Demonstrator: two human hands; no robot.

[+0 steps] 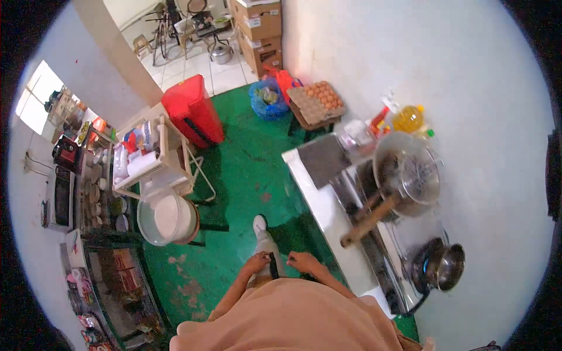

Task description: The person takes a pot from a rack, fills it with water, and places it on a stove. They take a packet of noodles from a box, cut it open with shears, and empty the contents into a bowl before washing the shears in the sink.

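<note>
In front of my waist, my left hand (256, 262) is closed, its fingers on a black strap (273, 265) that hangs down beside it. A short gap away, my right hand (301, 262) is also closed, with the fingers curled; what it holds, if anything, is too small to make out. Something dark shows just under the right wrist. Both hands are over the green floor (246, 175), close to my peach-coloured top (287, 313). One white shoe (260, 223) shows ahead of them.
To the right, a counter (319, 213) bears a stove with a large pot (386, 169) and a small pan (451, 267) beside a blue flame. Egg trays (316, 104) rest on a stool. Leftward stand a red bin (193, 111), a cart (155, 167) and a white tub (170, 219).
</note>
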